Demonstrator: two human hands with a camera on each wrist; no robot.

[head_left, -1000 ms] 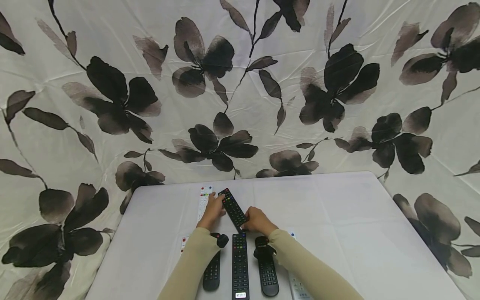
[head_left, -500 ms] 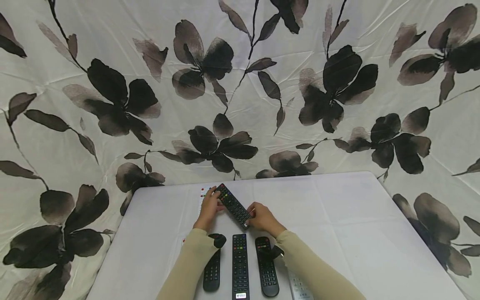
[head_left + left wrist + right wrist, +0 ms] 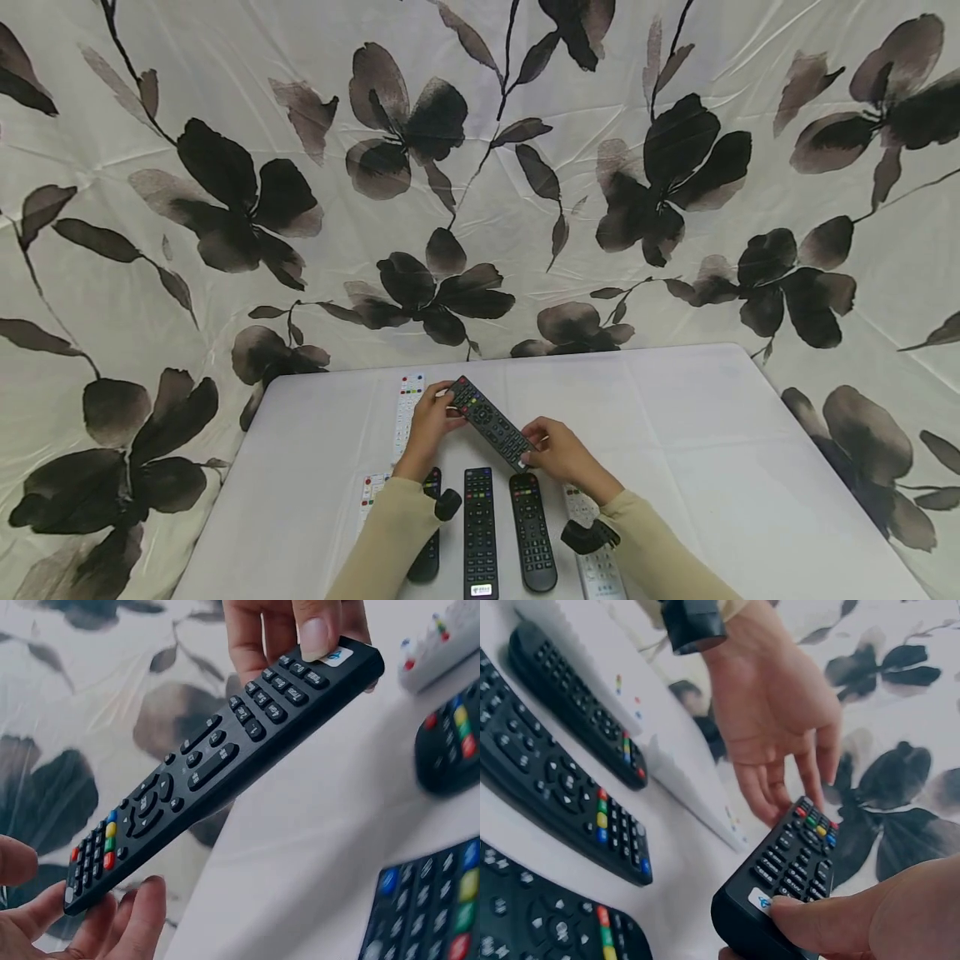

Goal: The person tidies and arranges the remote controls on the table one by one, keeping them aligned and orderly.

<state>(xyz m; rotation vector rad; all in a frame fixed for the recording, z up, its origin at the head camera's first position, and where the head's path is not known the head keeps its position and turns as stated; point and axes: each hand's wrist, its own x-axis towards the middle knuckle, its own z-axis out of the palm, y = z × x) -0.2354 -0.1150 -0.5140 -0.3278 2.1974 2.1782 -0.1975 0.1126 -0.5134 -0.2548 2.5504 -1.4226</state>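
Observation:
A black remote control slants above the table, its coloured buttons toward my left hand. My right hand pinches its lower end; in the left wrist view the thumb presses by the white label. At the other end, the left fingers lie loosely against and under the remote, the thumb held apart from it. Below the hands lie a black remote in the middle, another on the right and a third, partly hidden by the left sleeve.
White remotes lie at the back left, at the left behind the sleeve, and at the right under the right wrist. The white table ends at a floral cloth. Black straps circle the wrists.
The held remote has shifted right and turned further on the slant. My right hand has moved right with it, uncovering more of the right white remote; the left hand moved slightly right.

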